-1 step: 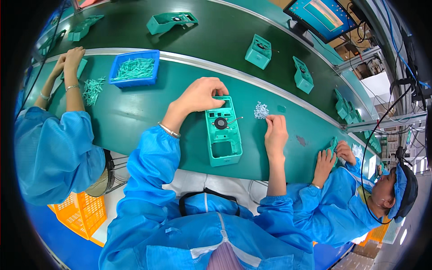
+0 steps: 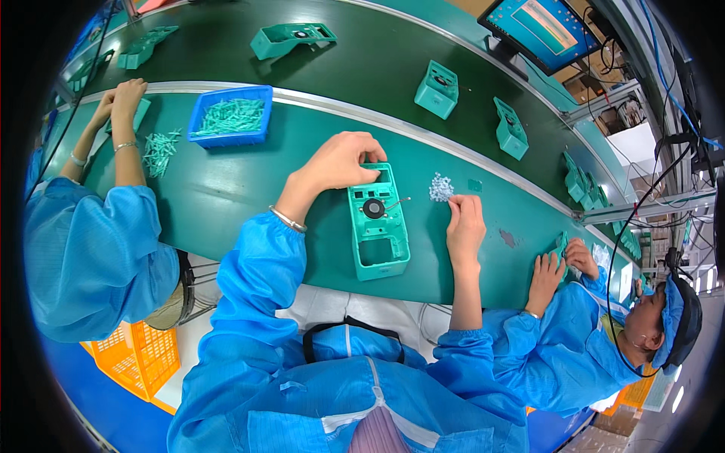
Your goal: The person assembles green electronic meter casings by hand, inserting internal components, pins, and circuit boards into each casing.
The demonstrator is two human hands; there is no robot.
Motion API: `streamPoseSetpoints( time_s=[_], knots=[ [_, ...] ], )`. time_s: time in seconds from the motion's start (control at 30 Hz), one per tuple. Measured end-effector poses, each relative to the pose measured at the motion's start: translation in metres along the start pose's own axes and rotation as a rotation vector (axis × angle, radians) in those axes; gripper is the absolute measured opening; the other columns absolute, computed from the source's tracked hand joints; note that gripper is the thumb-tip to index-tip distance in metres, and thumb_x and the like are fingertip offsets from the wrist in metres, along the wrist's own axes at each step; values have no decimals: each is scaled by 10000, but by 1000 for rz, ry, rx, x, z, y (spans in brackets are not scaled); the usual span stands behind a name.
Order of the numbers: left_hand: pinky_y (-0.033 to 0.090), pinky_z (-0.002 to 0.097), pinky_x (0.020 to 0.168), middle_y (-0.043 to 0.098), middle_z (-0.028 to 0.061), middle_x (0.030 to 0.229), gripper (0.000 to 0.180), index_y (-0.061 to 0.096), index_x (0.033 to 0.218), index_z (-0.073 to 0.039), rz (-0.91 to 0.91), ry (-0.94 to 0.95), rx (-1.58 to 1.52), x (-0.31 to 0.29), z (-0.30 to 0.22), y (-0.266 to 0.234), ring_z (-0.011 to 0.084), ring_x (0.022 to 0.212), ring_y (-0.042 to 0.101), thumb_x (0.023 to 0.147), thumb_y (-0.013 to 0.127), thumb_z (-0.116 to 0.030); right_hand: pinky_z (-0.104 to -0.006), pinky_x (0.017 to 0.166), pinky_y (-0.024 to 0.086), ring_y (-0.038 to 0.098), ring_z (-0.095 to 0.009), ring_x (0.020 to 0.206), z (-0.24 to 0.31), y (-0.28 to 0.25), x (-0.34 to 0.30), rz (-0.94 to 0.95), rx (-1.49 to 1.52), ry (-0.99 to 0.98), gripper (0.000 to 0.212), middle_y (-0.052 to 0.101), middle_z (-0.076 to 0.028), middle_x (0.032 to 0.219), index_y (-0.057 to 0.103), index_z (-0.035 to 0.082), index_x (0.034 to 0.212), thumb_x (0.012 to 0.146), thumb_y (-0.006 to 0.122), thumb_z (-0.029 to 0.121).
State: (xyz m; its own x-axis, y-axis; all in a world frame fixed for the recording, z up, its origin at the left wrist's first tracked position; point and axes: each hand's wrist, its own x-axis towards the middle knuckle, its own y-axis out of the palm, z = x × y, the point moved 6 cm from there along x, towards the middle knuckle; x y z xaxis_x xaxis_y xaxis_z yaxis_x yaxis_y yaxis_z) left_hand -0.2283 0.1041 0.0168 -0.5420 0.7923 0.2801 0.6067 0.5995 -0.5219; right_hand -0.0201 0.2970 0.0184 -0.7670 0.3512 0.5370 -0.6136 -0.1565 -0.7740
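Left hand closed on the far end of a green housing — thumb down in the end opening, fingers curled over the edge. Housing lies on the smooth green worktable in front of the person: long, open-topped, rounded corners, matte and plastic-looking, squarish cutout at the near end. Set in its middle is a round black disc with a paler centre; a thin wire sticks out past the right wall.

Right hand has thumb and fingers pinched together at the edge of a loose pile of tiny pale blue-white bits (can't tell if one is between the tips). Small flat green piece just beside the pile, dark irregular smudge nearer the right-hand co-worker.

To the left, a glossy blue bin full of slender green sticks; a spiky loose heap of similar sticks near it. Beyond the pale metal rail — dark green belt with more angular green housings, spaced apart. Person wears shiny, creased blue sleeves and a thin metallic bracelet.
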Motion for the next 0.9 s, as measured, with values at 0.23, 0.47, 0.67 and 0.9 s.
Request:
streamPoseSetpoints(
  time_s=[0.23, 0.47, 0.67, 0.9],
  knots=[
    [487, 334, 685, 660, 48, 933, 358, 768, 1061, -60, 8, -12, -67, -7, -4, -4, 196, 743, 530, 715, 691, -112, -423, 672, 551, 687, -338, 841, 5, -3, -2, -15, 25, -9, 80, 650, -102, 997, 647, 54, 996, 938, 700, 39],
    [443, 267, 622, 694, 27, 831, 363, 783, 1105, -31, 120, -179, -184, -25, 1, -9, 92, 683, 513, 763, 666, -70, -441, 676, 555, 688, -352, 828, 1, 4, -2, -23, 53, -13, 74, 647, -100, 1002, 657, 62, 989, 934, 704, 53],
    [488, 238, 667, 709, 14, 830, 227, 762, 1051, 24, 30, -365, -409, -72, 2, -6, 65, 747, 615, 852, 656, -5, -446, 679, 557, 690, -354, 839, -6, 5, -4, -51, 74, -19, 64, 645, -103, 990, 661, 64, 976, 933, 708, 58],
    [470, 222, 641, 701, -1, 828, 229, 764, 1110, 18, -78, -403, -457, -119, -25, -12, 62, 707, 606, 901, 683, -29, -431, 689, 549, 684, -349, 833, -4, 2, -4, -61, 122, -25, 67, 658, -109, 982, 658, 51, 967, 927, 712, 40]
  ],
)
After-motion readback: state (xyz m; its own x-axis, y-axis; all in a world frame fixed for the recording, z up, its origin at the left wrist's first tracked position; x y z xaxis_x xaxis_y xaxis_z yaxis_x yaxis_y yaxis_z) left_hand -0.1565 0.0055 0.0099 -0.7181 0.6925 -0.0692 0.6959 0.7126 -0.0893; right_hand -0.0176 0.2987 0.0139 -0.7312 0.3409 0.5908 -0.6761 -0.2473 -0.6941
